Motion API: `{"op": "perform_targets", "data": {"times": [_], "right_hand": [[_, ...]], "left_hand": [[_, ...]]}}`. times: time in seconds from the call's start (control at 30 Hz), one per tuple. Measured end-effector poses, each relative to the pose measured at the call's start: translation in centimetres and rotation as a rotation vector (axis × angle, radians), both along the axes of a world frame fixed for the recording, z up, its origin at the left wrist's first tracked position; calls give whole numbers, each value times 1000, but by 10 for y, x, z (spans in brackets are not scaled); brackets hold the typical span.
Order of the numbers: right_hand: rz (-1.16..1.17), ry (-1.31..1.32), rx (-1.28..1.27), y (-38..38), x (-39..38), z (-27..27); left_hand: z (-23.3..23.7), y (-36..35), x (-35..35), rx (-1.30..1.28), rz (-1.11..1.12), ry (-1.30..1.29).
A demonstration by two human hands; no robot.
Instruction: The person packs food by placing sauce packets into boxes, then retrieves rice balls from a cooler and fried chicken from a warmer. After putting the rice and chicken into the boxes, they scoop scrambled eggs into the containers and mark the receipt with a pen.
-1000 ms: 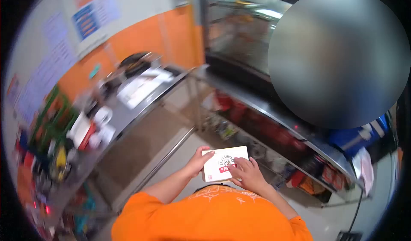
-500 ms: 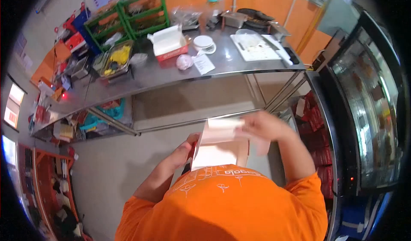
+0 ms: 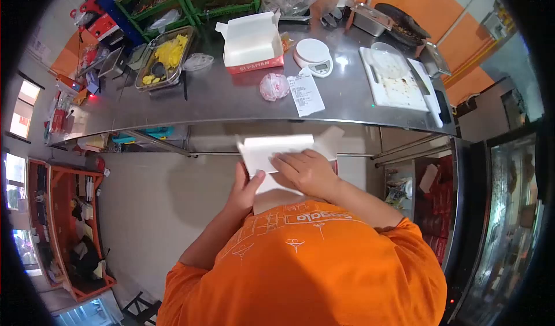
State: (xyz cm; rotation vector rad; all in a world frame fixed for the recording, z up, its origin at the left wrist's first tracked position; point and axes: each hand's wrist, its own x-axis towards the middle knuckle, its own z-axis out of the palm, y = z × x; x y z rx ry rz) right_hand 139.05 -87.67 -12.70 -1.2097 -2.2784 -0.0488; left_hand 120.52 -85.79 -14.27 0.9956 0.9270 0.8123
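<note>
Close to my body is a white-lined cardboard box (image 3: 276, 148) with its flaps raised. My left hand (image 3: 245, 188) grips its left side, thumb on the inner side and fingers around the outside. With fingers stretched out, my right hand (image 3: 306, 171) lies flat against the white inner panel. My body hides the lower part of this box. On the table beyond stands another open box (image 3: 254, 65), red and white. In front of it are a plastic-wrapped pink-and-white ball (image 3: 274, 87) and a printed receipt (image 3: 307, 93). Both hands are away from these.
The steel table (image 3: 231, 107) spans the view ahead. It carries a digital scale (image 3: 313, 54), a cutting board (image 3: 399, 89) with a knife (image 3: 420, 78), a tray of yellow food (image 3: 169, 54) and green racks (image 3: 222, 2). A glass display case (image 3: 509, 210) stands at right.
My right hand has moved left and now rests flat on the box's inner panel. The view has shifted, with the table appearing closer. My left hand still holds the box's left side.
</note>
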Motion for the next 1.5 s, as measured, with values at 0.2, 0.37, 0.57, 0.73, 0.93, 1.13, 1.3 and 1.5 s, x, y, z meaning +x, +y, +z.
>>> {"op": "perform_targets", "data": {"times": [0.2,0.37,0.57,0.73,0.93,1.13,1.3,1.5], "right_hand": [[325,494,138,97,-23,35],[492,679,3,139,-74,40],[442,658,-131,170,-70,33],[293,483,-55,154,-94,24],[350,534,-791,154,-68,22],[10,-114,120,168,-46,-55],[-80,-87,-1,189,-51,-71],[-139,-98,-70,208,-66,-79]], "left_hand": [[-13,86,-58,232,537,-193],[-32,86,-72,859,675,-67],[-2,67,-85,478,246,-696],[-31,94,-107,841,706,388],[36,203,-96,104,460,349],[-8,261,-72,-258,322,-42],[-38,302,-62,62,326,147],[-59,305,-99,371,432,477]]}}
